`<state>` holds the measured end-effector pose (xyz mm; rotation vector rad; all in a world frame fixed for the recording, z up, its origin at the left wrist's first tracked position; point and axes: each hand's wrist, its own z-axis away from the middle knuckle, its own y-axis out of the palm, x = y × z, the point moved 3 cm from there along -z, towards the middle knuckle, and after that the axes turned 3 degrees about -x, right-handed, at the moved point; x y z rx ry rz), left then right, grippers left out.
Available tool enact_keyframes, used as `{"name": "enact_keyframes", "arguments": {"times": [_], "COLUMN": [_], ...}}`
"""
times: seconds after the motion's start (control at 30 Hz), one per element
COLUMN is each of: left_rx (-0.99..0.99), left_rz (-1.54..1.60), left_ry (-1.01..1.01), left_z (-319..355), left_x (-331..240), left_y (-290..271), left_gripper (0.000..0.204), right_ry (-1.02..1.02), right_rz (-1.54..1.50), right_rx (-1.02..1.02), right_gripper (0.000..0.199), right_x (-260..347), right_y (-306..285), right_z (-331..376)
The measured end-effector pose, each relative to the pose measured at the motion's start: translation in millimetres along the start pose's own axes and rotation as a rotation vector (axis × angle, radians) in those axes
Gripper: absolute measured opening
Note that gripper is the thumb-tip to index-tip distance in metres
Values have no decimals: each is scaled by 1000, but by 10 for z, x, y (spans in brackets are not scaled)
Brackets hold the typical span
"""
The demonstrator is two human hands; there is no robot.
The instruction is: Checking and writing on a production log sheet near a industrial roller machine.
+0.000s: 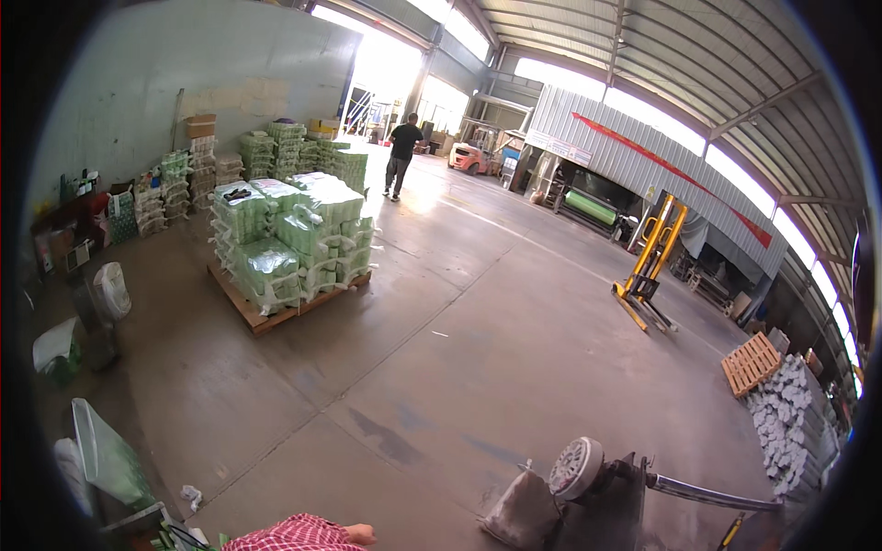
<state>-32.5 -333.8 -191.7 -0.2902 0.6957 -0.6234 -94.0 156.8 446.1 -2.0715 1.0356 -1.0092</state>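
My left hand (361, 534) shows at the lower edge, at the end of a red checked sleeve (292, 534). Only a small part of it is visible, and its fingers are too small to make out. I see nothing that it holds. To the right stands a machine with a round, pale, dusty wheel-like part (577, 468) and a long metal bar (712, 492). Against it leans a dusty grey sack-like thing (521, 510). Left of my sleeve, green and white plastic packs (108, 456) are piled at the lower left. My right hand is out of view.
Wrapped green bundles (266, 262) are stacked on a wooden pallet (262, 321), with more stacks (289, 147) behind. A person (401, 158) in dark clothes stands beyond. Right are a yellow stacker lift (650, 262), a wooden pallet (751, 364) and grey rolls (781, 427). An orange forklift (469, 158) is farther back.
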Motion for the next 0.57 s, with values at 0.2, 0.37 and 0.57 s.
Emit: {"name": "enact_keyframes", "arguments": {"times": [0.2,0.37,0.57], "left_rx": [-333,-481,-531], "left_rz": [119,236,276], "left_ry": [304,-83,-323], "left_z": [369,1362,1070], "left_x": [-562,72,2094], "left_y": [-976,-1496,-730], "left_gripper": [37,37,41], "right_ry": [10,66,99], "right_rz": [-299,-201,-134], "right_rx": [242,718,1086], "right_gripper": [18,27,28], "right_x": [419,4,52], "right_y": [1948,3840,5269], "right_z": [-455,151,328]}}
